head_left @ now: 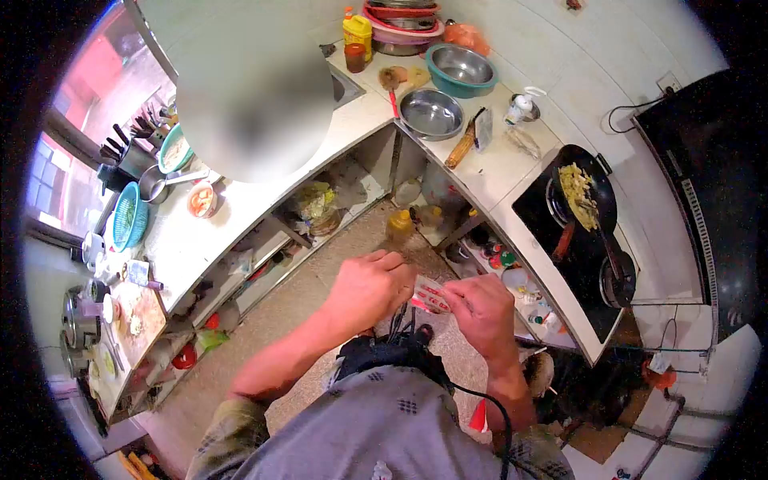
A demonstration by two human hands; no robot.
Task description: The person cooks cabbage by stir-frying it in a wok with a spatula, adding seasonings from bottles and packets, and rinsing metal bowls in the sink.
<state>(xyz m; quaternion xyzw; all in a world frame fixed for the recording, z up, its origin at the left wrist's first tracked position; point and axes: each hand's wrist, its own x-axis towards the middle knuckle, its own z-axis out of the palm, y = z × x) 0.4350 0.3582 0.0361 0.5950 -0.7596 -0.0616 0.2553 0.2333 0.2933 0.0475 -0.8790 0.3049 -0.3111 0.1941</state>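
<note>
A small clear packet with red print [430, 296] is stretched between my hands, in front of my waist and above the floor. My left hand [372, 288] is closed at the packet's left end, its fingertips mostly hidden behind the knuckles. On the other end, my right hand [484, 312] pinches the packet between thumb and fingers. Whether the packet is torn, and what it contains, I cannot make out.
On the right, a black wok [596, 180] with yellow food sits on the black stove [532, 210]. Steel bowl [432, 112] and teal basin [462, 70] stand on the corner counter. A cutting board [140, 316] lies left. A blurred patch hides part of the left counter.
</note>
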